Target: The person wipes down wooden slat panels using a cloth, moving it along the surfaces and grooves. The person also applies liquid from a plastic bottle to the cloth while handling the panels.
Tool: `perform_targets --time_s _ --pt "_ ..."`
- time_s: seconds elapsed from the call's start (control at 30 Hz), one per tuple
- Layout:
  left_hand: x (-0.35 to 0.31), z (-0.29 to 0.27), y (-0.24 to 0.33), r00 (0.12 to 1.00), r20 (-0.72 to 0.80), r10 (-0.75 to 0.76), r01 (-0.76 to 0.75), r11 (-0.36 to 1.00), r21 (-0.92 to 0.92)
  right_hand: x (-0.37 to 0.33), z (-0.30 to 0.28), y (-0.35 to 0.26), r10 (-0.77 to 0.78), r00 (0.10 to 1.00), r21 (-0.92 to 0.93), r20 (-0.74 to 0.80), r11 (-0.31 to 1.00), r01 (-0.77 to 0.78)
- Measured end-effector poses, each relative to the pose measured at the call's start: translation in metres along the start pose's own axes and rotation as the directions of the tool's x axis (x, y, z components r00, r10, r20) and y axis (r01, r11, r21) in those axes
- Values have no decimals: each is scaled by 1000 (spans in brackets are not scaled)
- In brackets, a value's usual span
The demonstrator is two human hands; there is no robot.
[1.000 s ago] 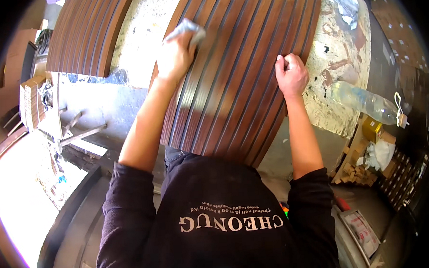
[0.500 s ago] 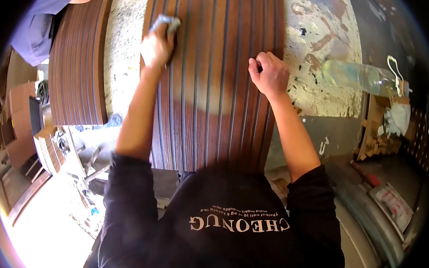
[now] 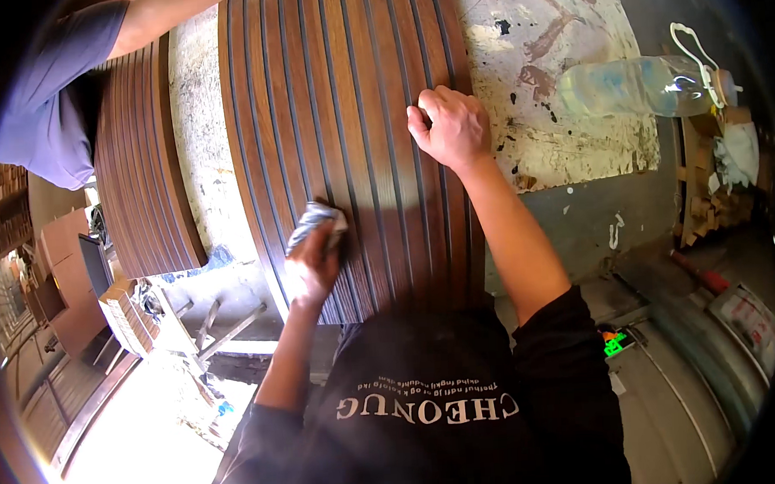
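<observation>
A brown wood-grain slatted panel (image 3: 374, 139) with dark grooves lies lengthwise in front of me. My left hand (image 3: 313, 267) is closed on a crumpled white-and-grey cloth (image 3: 317, 223), which it presses against the panel's near left part. Over the panel's right side, my right hand (image 3: 453, 128) is curled with its fingers tucked under. Whether anything is inside its fingers is hidden. A pale glare patch shows on the slats between my hands.
Under the panel is a paint-stained white board (image 3: 574, 147). A clear plastic bottle (image 3: 640, 86) with a white cord lies on its right. Another slatted panel (image 3: 146, 166) lies at left, beside a person in a grey-blue sleeve (image 3: 61, 83). Cardboard boxes (image 3: 67, 282) stand farther left.
My left hand has drawn the cloth along the panel from the far left part toward me. My right hand sits slightly farther left in view. The person at left reaches farther in.
</observation>
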State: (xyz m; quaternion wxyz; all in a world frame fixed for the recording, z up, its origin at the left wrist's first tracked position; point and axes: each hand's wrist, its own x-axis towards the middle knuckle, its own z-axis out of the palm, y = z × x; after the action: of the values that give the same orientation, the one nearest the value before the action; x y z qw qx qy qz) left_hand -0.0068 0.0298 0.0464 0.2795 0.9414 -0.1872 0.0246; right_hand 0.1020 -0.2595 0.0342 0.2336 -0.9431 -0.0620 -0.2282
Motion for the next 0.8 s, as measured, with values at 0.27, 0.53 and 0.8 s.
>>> perform_targets --time_s 0.27,0.53,0.8 --pt "196 23 -30 966 -225 126 -75 972 221 3 -4 -5 24 998 -17 62 1000 -23" --pt "144 46 23 880 15 474 -474 877 81 1 -8 1 67 994 -33 81 997 -64" --pt "181 61 -24 935 -163 313 -259 922 287 3 -3 1 48 998 4 37 999 -48"
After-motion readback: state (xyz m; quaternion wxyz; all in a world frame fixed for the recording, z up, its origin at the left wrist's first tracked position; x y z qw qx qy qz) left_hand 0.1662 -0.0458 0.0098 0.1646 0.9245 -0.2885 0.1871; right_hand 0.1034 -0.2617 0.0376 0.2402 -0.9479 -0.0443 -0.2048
